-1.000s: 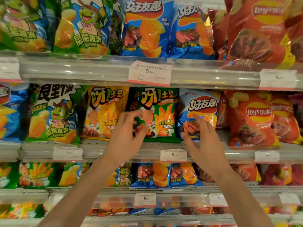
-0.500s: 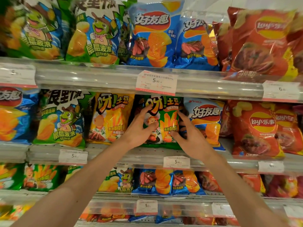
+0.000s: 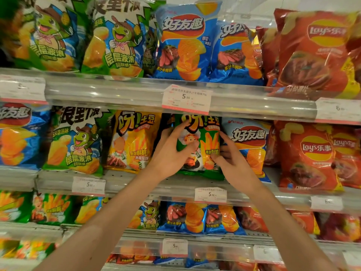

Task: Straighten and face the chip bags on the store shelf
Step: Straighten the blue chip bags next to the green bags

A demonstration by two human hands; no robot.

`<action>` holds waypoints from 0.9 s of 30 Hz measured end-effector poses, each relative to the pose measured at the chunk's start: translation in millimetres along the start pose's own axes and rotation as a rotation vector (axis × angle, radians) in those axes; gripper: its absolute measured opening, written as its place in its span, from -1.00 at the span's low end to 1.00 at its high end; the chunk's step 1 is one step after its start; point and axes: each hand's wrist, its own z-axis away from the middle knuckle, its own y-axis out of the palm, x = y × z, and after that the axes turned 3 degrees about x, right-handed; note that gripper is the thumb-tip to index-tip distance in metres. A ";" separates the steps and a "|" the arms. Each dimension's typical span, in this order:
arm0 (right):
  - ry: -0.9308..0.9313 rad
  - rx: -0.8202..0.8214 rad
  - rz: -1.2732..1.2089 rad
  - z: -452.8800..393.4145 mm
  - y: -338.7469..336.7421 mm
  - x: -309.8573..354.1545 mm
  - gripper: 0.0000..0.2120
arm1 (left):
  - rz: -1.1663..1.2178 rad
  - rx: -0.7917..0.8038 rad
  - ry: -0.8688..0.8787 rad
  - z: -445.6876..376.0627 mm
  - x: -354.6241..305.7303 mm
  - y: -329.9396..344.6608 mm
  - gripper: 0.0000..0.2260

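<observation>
Now both hands clamped on green chip bag (image 3: 203, 139), left hand (image 3: 172, 153) at left edge, right hand (image 3: 232, 159) at right

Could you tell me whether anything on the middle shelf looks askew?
Yes: the green fries bag gripped by the left hand and right hand tilts and overlaps the blue bag beside it.
</observation>
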 end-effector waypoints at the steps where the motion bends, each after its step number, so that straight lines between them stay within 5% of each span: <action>1: -0.012 0.008 -0.001 1.2 0.0 1.4 -0.37 | 0.010 -0.011 0.001 3.9 0.0 -1.7 -0.39; 16: -0.187 0.135 -0.047 45.9 14.8 32.5 -0.33 | 0.141 -0.210 -0.115 99.2 -21.2 -19.2 -0.45; 27: -0.198 0.357 -0.122 72.7 102.0 60.9 -0.33 | 0.048 -0.404 -0.277 179.9 3.4 -74.8 -0.47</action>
